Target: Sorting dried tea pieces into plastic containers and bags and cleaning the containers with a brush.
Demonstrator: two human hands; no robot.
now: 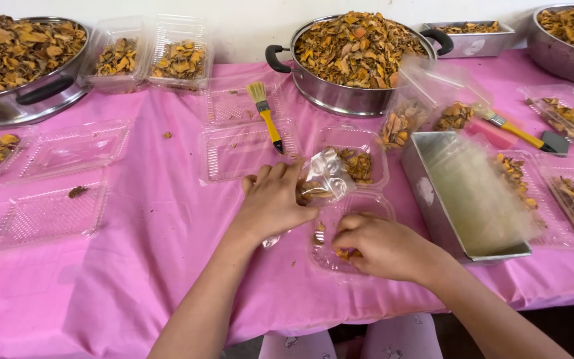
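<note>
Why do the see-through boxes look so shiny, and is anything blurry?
Head view: even, soft light; pale glare on the clear clamshell box and plastic bag near the left hand; the right hand looks slightly soft; the pink tablecloth edge bows near the corners.

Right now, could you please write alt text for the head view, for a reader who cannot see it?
Two hands work over a clear tray on a pink cloth: the left hand holds a small bag, the right hand picks at dried orange pieces. Pots of them stand behind.

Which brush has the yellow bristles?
The yellow-handled brush lying on the empty clear trays left of the middle pot; the other brush has a dark end.
</note>
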